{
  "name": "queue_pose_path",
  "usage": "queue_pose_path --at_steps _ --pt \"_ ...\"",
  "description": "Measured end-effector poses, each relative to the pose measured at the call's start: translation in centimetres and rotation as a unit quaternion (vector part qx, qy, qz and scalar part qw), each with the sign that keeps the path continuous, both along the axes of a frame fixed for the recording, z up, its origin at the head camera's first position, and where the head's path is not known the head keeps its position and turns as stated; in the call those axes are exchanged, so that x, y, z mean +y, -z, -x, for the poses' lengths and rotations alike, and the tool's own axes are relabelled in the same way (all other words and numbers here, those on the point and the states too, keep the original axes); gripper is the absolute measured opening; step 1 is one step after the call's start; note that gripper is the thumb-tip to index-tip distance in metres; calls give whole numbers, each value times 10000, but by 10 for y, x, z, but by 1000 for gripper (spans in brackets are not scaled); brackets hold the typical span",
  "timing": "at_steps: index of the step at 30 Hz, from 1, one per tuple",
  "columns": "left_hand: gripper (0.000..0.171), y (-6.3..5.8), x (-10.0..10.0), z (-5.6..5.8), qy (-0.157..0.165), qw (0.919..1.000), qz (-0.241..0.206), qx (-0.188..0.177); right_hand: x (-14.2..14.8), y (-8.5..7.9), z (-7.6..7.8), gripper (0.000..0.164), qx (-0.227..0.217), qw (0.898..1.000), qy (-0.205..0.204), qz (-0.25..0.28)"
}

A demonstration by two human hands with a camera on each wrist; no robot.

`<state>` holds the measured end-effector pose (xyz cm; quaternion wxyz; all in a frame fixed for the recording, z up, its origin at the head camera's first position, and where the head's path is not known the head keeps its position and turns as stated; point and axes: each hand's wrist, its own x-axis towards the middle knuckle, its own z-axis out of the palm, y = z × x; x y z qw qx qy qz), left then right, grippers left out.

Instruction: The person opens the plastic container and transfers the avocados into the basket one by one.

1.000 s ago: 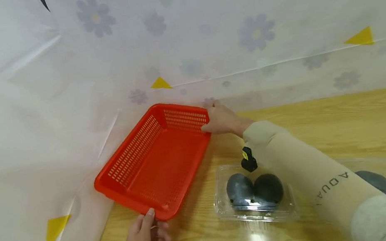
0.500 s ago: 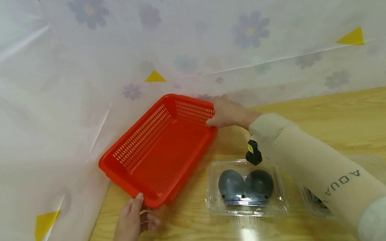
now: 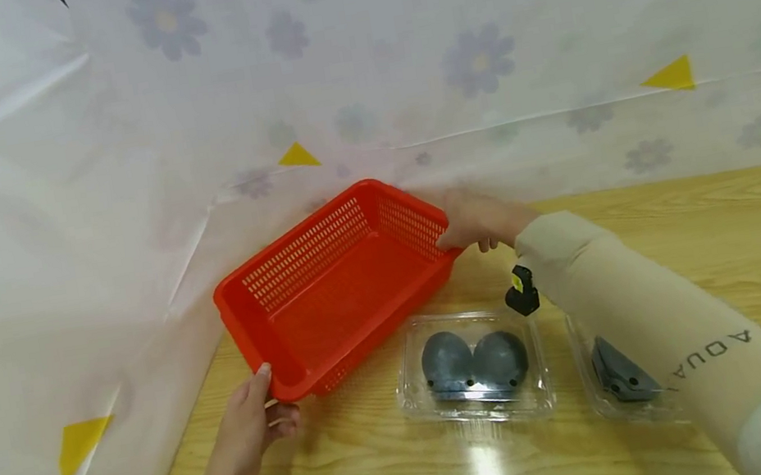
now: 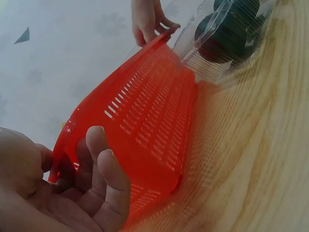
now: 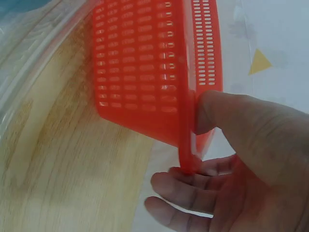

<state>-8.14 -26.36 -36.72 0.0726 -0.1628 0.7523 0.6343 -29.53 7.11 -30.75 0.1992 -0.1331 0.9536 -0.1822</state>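
Flower-printed sheeting (image 3: 478,6) hangs behind and to the left of a wood-grain worktop (image 3: 745,229). Items, left to right:

Left hand (image 3: 252,416): pinches the basket's rim at its near left corner, with the thumb over the rim and the other fingers below.

Red basket (image 3: 352,292): located at the left of the worktop, between both hands, near the sheeting. Contact between its base and the worktop cannot be confirmed. Judged to be thin moulded plastic: expect low weight, a fairly stiff rim and slight flex in the slotted walls. Breakage under normal handling is unlikely. Its glossy surface may slide under a loose grip. Preferred hold: the turned-out rim, at opposite corners, so that the load stays balanced and the basket does not twist.

Clear box (image 3: 544,411): rests on the worktop near the basket and contains two dark rounded things (image 3: 448,364). Its thin walls would probably dent if squeezed; support it from beneath.

Right hand (image 3: 478,222): grips the rim at the basket's right end, thumb on the inner side, fingers outside and below.

Second clear box (image 3: 592,395): rests farther right, partly hidden by the sleeve (image 3: 629,298); its dark contents (image 3: 622,373) show only in part.
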Motion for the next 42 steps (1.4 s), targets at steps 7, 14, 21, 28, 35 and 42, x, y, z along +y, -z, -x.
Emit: queue_pose_path --at_steps 7,14,21,28,35,42 --pt "54 2 -5 24 108 9992 352 126 19 -2 -9 21 -598 9967 -103 -543" --pt "54 2 -6 53 -77 9937 1066 347 31 7 -19 25 -481 9979 -138 -403" --pt "58 -2 -8 77 35 9805 1868 614 40 15 -29 67 -90 9999 -28 114" --pt "56 1 4 102 338 9869 1451 626 66 17 -43 93 -368 9991 103 195" --pt "56 5 30 127 588 9892 1155 678 99 17 -55 86 -404 9979 301 414" --pt "53 11 64 142 903 9870 1110 732 137 23 -67 78 -282 9963 421 690"
